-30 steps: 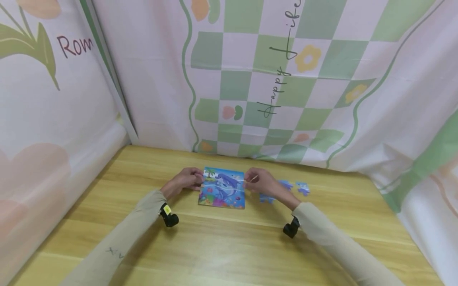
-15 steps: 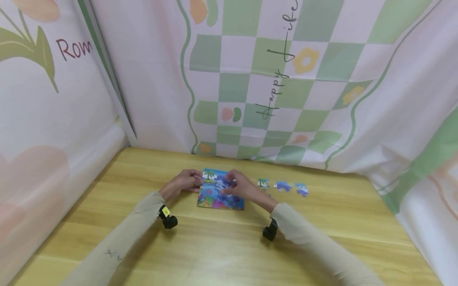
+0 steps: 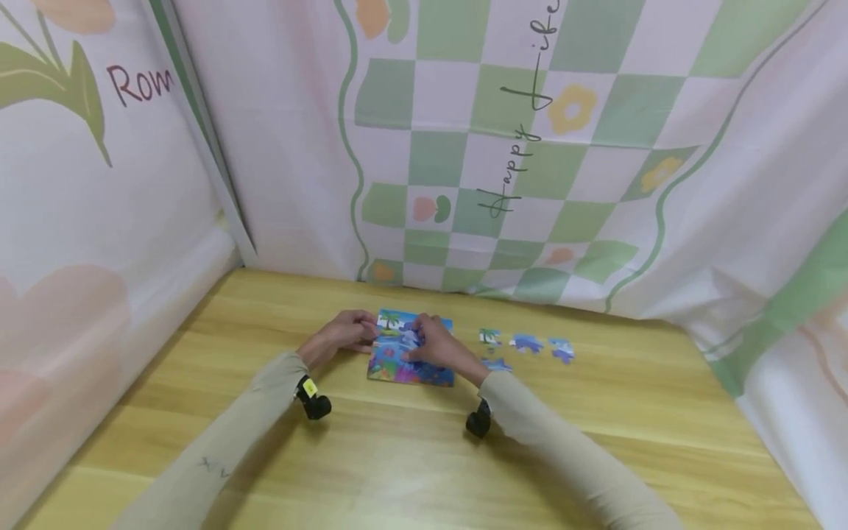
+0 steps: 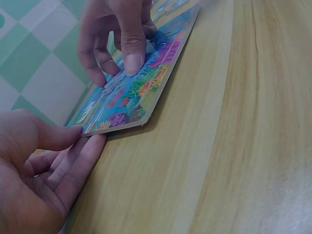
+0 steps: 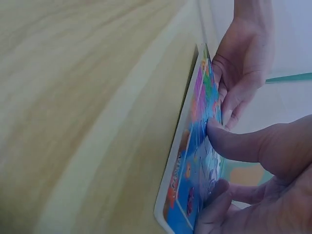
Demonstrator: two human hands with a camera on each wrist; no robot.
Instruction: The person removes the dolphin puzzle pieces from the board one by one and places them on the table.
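Observation:
A square dolphin puzzle board (image 3: 391,374) lies on the wooden table, its picture showing blue sea, coral and a palm tree. At its left edge my left hand (image 3: 341,333) grips the rim, thumb on top and fingers at the side and underneath, as the left wrist view shows. My right hand (image 3: 440,346) is over the middle of the board (image 4: 141,92), thumb and fingertips set apart and down on the dolphin picture. It pinches a puzzle piece there, mostly hidden by the fingers. Loose puzzle pieces lie to the right, among them a palm-tree piece (image 3: 489,336).
More loose pieces sit in the same group: a purple-blue piece (image 3: 526,343), another piece (image 3: 562,350) at the far right, and a blue piece (image 3: 497,364) nearer the right forearm. A patterned curtain (image 3: 437,162) hangs behind the table (image 3: 411,456).
My right hand has moved left from the board's right edge onto its middle, bringing a thin piece along. The palm-tree piece has come into view. The left hand has kept its hold.

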